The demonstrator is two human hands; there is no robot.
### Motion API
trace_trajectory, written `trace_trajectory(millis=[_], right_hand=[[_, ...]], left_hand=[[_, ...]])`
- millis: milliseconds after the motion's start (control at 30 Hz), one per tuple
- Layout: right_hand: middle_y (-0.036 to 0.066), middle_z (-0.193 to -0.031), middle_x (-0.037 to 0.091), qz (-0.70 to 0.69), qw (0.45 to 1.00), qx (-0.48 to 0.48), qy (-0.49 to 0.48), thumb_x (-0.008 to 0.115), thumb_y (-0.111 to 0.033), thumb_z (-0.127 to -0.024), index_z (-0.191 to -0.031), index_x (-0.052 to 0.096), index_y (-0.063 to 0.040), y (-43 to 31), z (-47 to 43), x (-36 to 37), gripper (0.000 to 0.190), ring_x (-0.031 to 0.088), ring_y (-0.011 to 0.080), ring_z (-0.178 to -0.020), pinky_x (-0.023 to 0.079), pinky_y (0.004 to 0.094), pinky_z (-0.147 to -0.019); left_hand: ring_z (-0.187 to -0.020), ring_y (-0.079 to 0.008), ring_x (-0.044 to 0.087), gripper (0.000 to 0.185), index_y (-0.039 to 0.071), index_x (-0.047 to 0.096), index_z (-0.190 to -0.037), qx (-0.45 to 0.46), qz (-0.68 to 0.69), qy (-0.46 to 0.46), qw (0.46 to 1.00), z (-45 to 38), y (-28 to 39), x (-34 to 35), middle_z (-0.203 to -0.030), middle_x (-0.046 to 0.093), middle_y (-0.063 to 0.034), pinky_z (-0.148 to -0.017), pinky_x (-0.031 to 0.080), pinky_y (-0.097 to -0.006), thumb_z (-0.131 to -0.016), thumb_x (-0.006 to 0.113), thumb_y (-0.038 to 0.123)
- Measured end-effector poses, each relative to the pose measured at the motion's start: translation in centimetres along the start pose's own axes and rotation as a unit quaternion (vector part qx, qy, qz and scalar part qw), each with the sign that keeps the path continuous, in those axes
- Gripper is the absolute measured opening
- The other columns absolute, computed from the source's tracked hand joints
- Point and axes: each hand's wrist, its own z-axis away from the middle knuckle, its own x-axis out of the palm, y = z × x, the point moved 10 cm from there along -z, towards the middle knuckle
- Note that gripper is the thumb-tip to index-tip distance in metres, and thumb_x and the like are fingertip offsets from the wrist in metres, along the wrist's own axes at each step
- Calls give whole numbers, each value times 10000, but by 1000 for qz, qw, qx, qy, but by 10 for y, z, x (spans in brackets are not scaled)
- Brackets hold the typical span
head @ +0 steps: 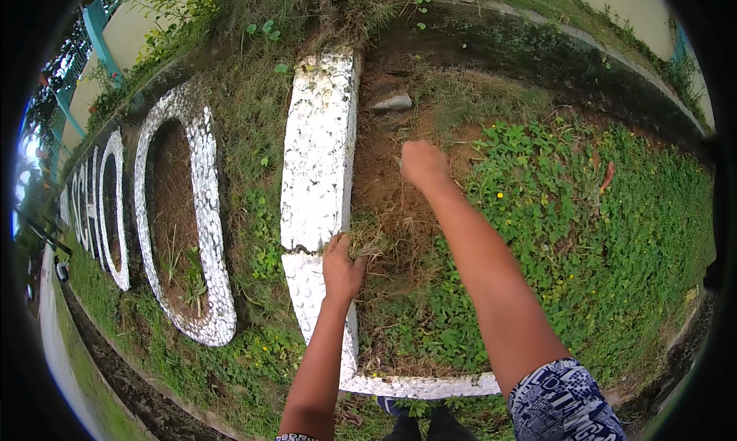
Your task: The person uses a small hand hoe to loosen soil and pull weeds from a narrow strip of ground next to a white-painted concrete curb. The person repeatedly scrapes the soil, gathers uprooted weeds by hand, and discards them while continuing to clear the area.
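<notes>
My left hand [344, 266] is at the inner edge of a large white-painted, L-shaped raised letter [318, 153], close to a crack across its upright. A tuft of grass [368, 245] sits between its thumb and fingers. Farther up, my right hand [425, 163] is closed in a fist over bare brown soil [377, 176]. Its fingers face away, so whether it holds anything is hidden. Loose dry grass [411, 225] lies on the ground between the two hands.
A grey stone [393, 103] lies in the soil beyond my right hand. Leafy groundcover [553, 211] with yellow flowers spreads to the right. More raised white letters [216, 257] run off leftward. A mossy concrete edge [518, 44] curves along the top. My shoe [390, 406] shows below the letter's foot.
</notes>
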Motion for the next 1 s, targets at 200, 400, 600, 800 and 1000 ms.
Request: trace_trajectory(millis=[200,400,600,800,1000], right_hand=[[179,-843,656,-136,991,16,-5,524,-142,-893,-1148,613,-134,73,80,48,271,652,327,-758,536,445,-634],[170,-715,631,-93,995,9,-25,517,-223,-923,-1382,402,-234,130,213,101,473,616,321,-584,493,438,-499],[165,-620,609,-114,990,21,-76,532,-226,-909,-1370,421,-250,182,275,116,475,616,320,-567,498,445,-517],[174,-729,656,-248,968,38,6,572,-176,-864,-1180,621,-185,197,296,67,320,644,321,-624,514,429,-597],[174,-739,656,-274,960,2,64,604,-145,-830,-1097,662,-107,171,273,-30,276,642,315,-637,508,402,-619]], left_hand=[[-926,-300,598,323,-38,595,-1044,-34,143,51,988,7,12,-36,-1054,615,-197,-834,457,-374,-729,646,16],[-914,-259,623,413,-55,564,-1144,-107,118,81,984,27,3,-33,-1032,651,-182,-832,465,-343,-751,654,34],[-812,-200,618,355,-37,589,-1108,-176,162,44,970,51,0,-9,-937,674,-137,-756,477,-330,-770,663,44],[-761,-183,610,317,-46,583,-1102,-179,141,40,973,63,-2,-12,-904,672,-120,-708,476,-324,-805,603,63],[-659,-119,519,224,-23,630,-958,-149,252,90,952,70,-15,-23,-825,644,-57,-595,418,-278,-852,462,81]])
